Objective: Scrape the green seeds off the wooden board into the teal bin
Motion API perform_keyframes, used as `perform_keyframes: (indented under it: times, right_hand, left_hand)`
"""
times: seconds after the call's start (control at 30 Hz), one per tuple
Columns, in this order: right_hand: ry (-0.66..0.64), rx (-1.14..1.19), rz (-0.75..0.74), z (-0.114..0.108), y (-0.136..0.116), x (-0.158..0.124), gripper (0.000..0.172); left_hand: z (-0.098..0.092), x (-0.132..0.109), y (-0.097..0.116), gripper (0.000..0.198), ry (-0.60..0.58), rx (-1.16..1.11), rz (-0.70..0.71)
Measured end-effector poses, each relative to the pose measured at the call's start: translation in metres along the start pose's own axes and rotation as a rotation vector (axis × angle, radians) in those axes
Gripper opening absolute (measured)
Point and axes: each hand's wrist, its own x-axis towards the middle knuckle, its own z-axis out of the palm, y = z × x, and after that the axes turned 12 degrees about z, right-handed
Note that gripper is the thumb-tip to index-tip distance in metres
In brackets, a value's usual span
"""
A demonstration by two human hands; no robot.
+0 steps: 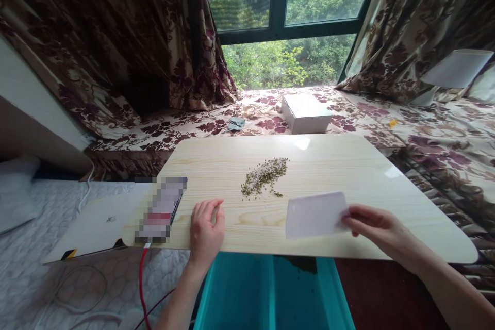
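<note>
My right hand [373,224] pinches the right edge of a thin white card [316,215] between thumb and fingers. The card is tilted just above or against the table's front half; I cannot tell if its lower edge touches. My left hand [207,224] rests on the table near its front edge, fingers loosely bent, a gap by the thumb and nothing visible in it. Between and beyond both hands lies a loose pile of small green bean-like grains mixed with white grains [265,175]. Under the front edge stands a teal bin [271,294] with two compartments; dark greenish grains lie in the right one.
The pale wooden table [332,165] has rounded corners. At its left lies a phone [162,211], blurred out, with a red cable [142,283]. Behind are a white box [307,116] and a grey-green cloth [236,124] on a flowered ledge. A lamp [458,69] stands right.
</note>
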Motion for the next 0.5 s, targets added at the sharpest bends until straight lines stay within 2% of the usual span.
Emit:
perform_keyframes:
  times: [0.07, 0.13, 0.33, 0.5]
  right_hand:
    - [0.233, 0.111, -0.032, 0.005, 0.004, 0.007, 0.035]
    - [0.355, 0.176, -0.033, 0.013, 0.003, 0.012, 0.033]
    - [0.360, 0.215, 0.022, 0.038, -0.006, 0.016, 0.023]
    - [0.393, 0.222, 0.058, 0.040, 0.004, 0.023, 0.025]
  left_hand:
    - [0.000, 0.000, 0.001, 0.016, -0.004, 0.015, 0.004]
    - [0.000, 0.000, 0.002, 0.017, -0.009, 0.029, 0.006]
    - [0.001, -0.002, 0.002, 0.017, -0.028, 0.058, 0.010]
    - [0.001, -0.002, 0.002, 0.016, -0.035, 0.067, 0.011]
